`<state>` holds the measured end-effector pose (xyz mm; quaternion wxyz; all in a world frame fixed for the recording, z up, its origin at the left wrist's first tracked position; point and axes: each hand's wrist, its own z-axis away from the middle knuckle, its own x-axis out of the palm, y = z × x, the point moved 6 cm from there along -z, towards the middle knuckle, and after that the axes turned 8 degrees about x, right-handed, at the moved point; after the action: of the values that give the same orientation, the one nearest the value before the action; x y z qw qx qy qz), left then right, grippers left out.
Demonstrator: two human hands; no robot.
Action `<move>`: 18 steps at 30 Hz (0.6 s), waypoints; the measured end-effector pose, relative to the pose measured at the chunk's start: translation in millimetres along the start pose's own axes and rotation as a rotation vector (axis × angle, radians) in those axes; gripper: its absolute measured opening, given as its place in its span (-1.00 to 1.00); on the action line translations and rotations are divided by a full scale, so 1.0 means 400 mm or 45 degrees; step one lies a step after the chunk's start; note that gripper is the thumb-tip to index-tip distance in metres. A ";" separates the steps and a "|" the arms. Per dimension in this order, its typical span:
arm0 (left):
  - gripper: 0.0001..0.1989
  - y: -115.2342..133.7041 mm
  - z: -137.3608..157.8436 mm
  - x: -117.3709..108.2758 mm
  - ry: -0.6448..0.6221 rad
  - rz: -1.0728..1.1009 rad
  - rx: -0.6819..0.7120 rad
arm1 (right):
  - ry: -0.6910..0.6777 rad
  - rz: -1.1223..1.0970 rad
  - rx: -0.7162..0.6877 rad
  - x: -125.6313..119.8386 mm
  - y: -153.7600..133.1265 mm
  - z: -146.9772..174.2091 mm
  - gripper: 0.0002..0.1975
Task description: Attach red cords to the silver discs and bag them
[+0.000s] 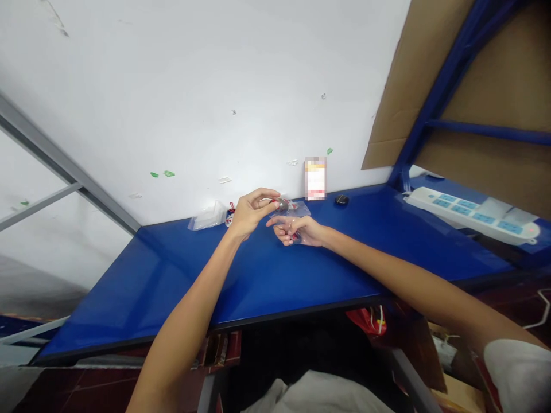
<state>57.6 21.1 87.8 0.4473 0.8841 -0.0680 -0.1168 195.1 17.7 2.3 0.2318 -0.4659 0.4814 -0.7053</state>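
Above the blue table, my left hand (253, 211) pinches a small dark, rounded object (282, 205) between thumb and fingers; its exact kind is too small to make out. Just to the right and slightly lower, my right hand (299, 229) has its fingers curled around a clear plastic bag (295, 236) with a bit of red showing in it. Behind both hands lies another clear bag (302, 209) with something red and white. Beside my left wrist, a red and white cord (230, 215) is partly hidden.
Clear plastic bags (209, 218) lie at the back left of the blue table (267, 287). A blurred upright card (315, 179) stands against the wall, with a small black item (341, 200) nearby. A white power strip (471, 213) sits at right, beside a blue metal frame (430, 109).
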 end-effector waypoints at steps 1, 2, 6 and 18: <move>-0.60 0.004 -0.001 -0.001 0.007 -0.009 0.011 | -0.002 -0.005 -0.004 0.000 -0.001 -0.001 -0.41; -0.60 0.007 -0.001 -0.003 0.018 -0.012 0.017 | -0.008 -0.008 -0.005 0.000 -0.002 -0.001 -0.40; -0.61 0.011 -0.004 -0.014 0.032 -0.061 -0.010 | -0.032 0.009 -0.012 0.003 -0.007 0.000 -0.43; -0.83 0.021 0.006 0.030 -0.246 -0.327 0.009 | 0.149 0.063 -0.110 -0.001 -0.038 0.016 -0.70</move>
<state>68.5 11.5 91.3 0.4168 0.8718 0.0023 -0.2574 202.8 21.5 16.5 0.2002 -0.4214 0.5354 -0.7041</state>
